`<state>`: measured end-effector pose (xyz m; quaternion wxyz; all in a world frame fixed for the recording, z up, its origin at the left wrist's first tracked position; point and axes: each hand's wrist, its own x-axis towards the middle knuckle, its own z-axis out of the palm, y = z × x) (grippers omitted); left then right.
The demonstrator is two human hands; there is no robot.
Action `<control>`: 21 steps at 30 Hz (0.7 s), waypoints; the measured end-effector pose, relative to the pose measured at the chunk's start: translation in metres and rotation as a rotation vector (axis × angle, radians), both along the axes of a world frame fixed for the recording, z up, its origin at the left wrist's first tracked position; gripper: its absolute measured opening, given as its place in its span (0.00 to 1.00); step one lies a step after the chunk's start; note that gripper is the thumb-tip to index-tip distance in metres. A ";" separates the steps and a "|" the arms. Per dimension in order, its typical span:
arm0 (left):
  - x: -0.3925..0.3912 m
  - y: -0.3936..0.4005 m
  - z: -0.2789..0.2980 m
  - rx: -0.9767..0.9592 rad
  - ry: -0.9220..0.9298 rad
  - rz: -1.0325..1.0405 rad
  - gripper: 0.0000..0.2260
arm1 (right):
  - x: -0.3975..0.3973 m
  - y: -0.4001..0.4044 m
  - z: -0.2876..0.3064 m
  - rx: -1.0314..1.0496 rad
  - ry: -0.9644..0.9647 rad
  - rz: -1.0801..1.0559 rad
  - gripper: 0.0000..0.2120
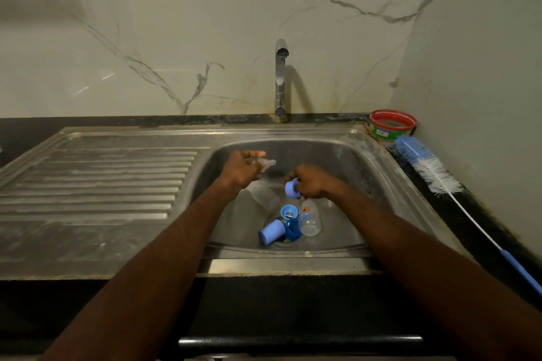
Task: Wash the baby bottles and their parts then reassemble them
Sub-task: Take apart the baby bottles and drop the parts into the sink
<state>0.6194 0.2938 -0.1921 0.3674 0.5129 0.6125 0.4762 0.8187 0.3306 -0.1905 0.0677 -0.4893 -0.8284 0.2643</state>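
Two hands work over the sink (363,155): the left hand (242,170) pinches a clear teat (268,164) in a narrow grip, and the right hand (311,182) curls around a blue screw ring (291,188). Bottles (309,218), a blue cap (271,231) and another ring (288,211) crowd the drain. The slippery teat could drop, or small parts could block the drain and go unwashed. The bottle brush (428,167) lies on the counter (484,223), well apart.
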 end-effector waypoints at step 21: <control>-0.007 -0.002 -0.017 -0.120 0.810 -0.133 0.12 | 0.002 0.006 0.000 0.270 -0.054 -0.094 0.10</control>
